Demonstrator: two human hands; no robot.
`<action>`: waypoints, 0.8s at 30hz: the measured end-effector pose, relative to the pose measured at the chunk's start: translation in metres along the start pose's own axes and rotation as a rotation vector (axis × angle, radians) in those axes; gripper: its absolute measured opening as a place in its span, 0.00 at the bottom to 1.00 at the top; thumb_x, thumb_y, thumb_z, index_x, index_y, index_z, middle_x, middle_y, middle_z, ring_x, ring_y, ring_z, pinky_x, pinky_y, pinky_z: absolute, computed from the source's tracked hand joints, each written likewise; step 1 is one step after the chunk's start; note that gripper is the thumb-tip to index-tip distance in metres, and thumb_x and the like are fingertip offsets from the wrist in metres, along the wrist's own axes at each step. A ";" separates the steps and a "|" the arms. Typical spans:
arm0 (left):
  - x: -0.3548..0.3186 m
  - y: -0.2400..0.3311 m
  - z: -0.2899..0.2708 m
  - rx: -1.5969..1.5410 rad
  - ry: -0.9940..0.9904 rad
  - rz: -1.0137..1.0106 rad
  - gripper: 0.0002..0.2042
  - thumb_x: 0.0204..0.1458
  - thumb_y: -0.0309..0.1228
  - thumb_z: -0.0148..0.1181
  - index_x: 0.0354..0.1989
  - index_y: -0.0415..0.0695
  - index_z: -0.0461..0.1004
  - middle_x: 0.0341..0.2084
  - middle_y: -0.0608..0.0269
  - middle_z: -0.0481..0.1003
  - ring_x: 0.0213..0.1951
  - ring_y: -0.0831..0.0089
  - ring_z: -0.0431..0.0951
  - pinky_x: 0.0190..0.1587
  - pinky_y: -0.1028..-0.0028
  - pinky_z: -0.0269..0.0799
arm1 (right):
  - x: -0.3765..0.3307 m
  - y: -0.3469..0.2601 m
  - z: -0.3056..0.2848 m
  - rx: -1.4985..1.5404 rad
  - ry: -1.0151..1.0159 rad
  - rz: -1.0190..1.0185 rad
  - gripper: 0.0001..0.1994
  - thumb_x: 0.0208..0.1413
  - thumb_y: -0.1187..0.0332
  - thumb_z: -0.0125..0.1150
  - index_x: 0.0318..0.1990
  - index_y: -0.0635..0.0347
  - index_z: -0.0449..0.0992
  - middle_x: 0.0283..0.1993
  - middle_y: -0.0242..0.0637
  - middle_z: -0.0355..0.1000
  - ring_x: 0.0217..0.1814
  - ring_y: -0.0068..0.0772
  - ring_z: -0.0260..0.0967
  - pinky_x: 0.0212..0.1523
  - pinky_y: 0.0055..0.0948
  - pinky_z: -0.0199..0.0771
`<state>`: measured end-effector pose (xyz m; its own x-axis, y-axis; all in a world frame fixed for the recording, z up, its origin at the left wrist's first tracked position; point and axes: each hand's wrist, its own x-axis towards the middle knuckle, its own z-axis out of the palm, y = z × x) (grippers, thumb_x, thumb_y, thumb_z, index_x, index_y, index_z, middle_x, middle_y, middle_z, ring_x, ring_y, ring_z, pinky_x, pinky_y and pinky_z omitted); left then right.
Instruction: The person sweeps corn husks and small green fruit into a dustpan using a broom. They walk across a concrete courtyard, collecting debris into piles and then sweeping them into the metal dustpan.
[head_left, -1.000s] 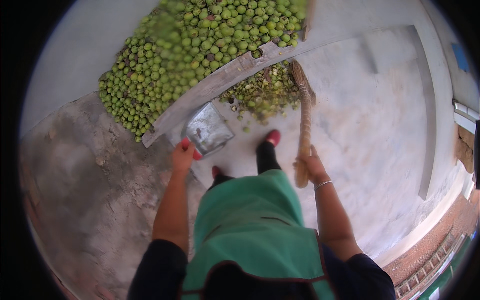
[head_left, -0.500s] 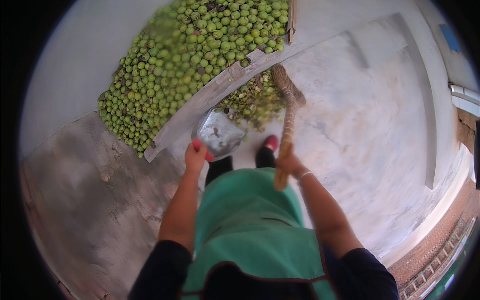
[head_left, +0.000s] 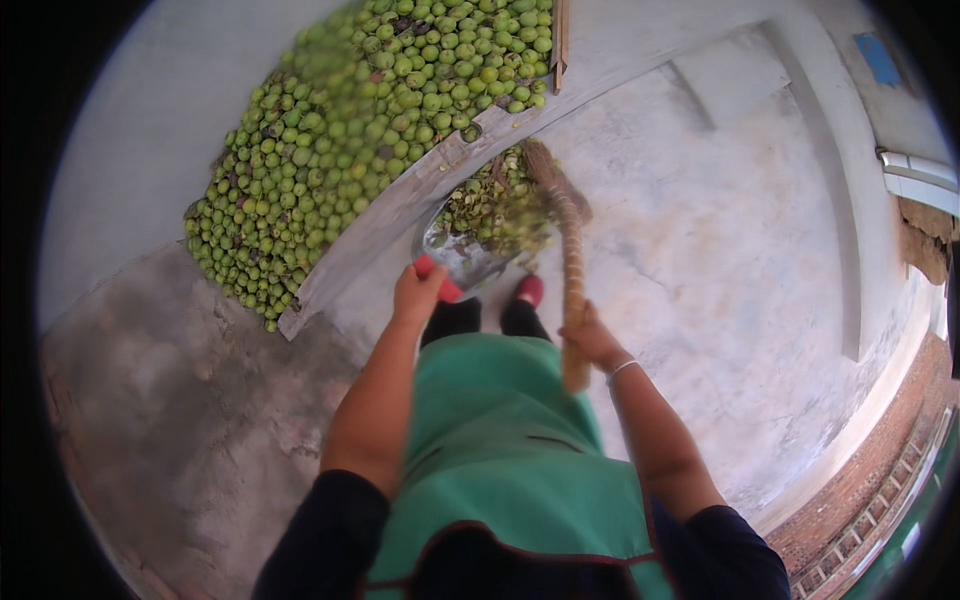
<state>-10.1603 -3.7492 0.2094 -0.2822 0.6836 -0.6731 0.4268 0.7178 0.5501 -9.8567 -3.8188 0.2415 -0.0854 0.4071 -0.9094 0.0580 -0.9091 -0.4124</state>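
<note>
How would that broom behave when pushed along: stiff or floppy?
The broom has a thick, banded handle, so most of it probably stays stiff. Its straw-like bristles would likely flex under pressure. With the right hand gripping near the handle's end, it may feel head-heavy.

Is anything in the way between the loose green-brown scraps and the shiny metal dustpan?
Nothing visible: the loose green-brown scraps run right up to the shiny metal dustpan, held in the left hand. The tan straw broom, in the right hand, is at the scraps' right side, not between them.
</note>
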 end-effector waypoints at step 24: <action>0.410 -0.113 0.228 0.963 -0.083 0.293 0.27 0.46 0.38 0.56 0.55 0.43 0.58 0.44 0.50 0.69 0.46 0.55 0.70 0.47 0.62 0.66 | 0.187 0.115 0.139 0.727 0.088 0.089 0.19 0.50 0.66 0.57 0.46 0.63 0.62 0.37 0.35 0.67 0.37 0.23 0.65 0.39 0.25 0.67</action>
<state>-10.1284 -3.5804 -0.2418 -0.0101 0.7784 -0.6276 0.9922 0.0856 0.0903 -10.0045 -3.8592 0.0317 -0.0295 0.3066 -0.9514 -0.6153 -0.7557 -0.2245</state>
